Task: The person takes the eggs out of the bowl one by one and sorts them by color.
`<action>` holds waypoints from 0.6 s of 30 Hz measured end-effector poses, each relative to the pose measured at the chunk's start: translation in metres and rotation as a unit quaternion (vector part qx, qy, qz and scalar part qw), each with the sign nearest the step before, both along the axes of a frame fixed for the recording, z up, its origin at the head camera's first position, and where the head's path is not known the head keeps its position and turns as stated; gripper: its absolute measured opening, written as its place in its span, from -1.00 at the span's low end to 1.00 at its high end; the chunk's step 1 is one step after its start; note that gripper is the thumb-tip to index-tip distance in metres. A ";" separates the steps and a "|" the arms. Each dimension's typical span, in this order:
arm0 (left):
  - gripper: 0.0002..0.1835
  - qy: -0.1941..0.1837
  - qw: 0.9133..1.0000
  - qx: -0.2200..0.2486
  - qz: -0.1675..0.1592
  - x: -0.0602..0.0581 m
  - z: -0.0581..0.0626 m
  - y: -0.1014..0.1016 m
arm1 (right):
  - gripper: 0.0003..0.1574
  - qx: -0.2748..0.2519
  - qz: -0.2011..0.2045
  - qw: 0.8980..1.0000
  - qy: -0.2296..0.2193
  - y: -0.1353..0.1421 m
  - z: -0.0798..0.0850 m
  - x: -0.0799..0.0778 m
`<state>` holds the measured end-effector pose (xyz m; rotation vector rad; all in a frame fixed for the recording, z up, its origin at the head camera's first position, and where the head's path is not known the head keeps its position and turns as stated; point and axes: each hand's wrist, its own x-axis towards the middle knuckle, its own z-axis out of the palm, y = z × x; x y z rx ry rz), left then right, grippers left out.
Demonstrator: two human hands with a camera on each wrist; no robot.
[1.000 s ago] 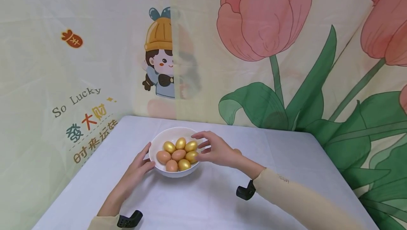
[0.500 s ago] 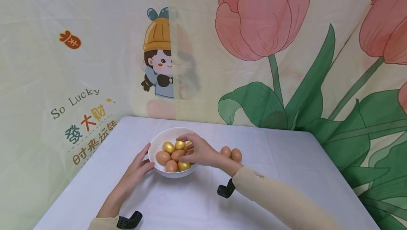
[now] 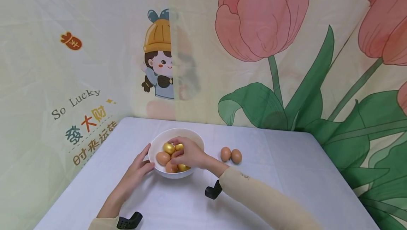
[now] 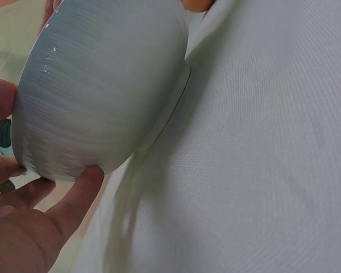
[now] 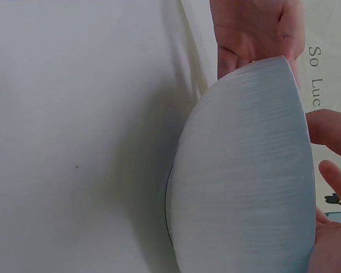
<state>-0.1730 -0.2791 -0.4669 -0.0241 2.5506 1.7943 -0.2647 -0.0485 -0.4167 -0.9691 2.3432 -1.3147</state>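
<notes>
A white bowl holds several brown and golden eggs. My left hand rests against the bowl's outer left side; in the left wrist view its thumb lies against the outer wall. My right hand is over the bowl from the right, fingers and thumb spread apart just above the middle eggs. Partly between them lies a brown egg, mostly hidden; contact cannot be made out. A golden egg, a brown egg and another brown egg show left of the hand.
Two brown eggs lie side by side on the white tablecloth, right of the bowl. Behind the table hangs a printed curtain with tulips. Black wrist cameras sit on both beige sleeves.
My right hand has moved left from the bowl's right rim to over its middle, uncovering the two brown eggs on the table. The left hand and bowl stay put.
</notes>
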 end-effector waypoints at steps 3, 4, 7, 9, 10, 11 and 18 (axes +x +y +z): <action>-0.12 0.000 1.000 0.001 0.000 0.000 0.000 0.000 | -0.21 0.005 -0.008 1.000 -0.009 -0.003 -0.002 -0.001; -0.12 -0.001 1.000 0.001 0.000 -0.001 0.000 0.000 | -0.22 0.006 -0.009 1.000 -0.013 -0.004 -0.002 -0.001; -0.13 -0.004 1.000 0.002 0.003 -0.001 -0.001 0.000 | -0.23 0.007 -0.010 1.000 -0.027 -0.007 -0.002 -0.001; -0.13 -0.003 1.000 0.001 0.001 -0.001 -0.001 -0.001 | -0.23 0.005 -0.006 0.999 -0.036 -0.010 -0.002 -0.001; -0.14 -0.002 1.000 0.002 0.001 -0.001 -0.001 -0.001 | -0.22 0.003 -0.004 0.999 -0.040 -0.011 -0.002 -0.001; -0.14 0.000 1.000 0.002 -0.001 0.000 -0.001 -0.001 | -0.23 0.002 -0.001 0.999 -0.041 -0.012 -0.002 -0.001; -0.17 0.008 1.000 0.009 -0.005 0.000 -0.002 -0.002 | -0.29 0.009 0.001 1.000 -0.029 -0.022 -0.008 -0.001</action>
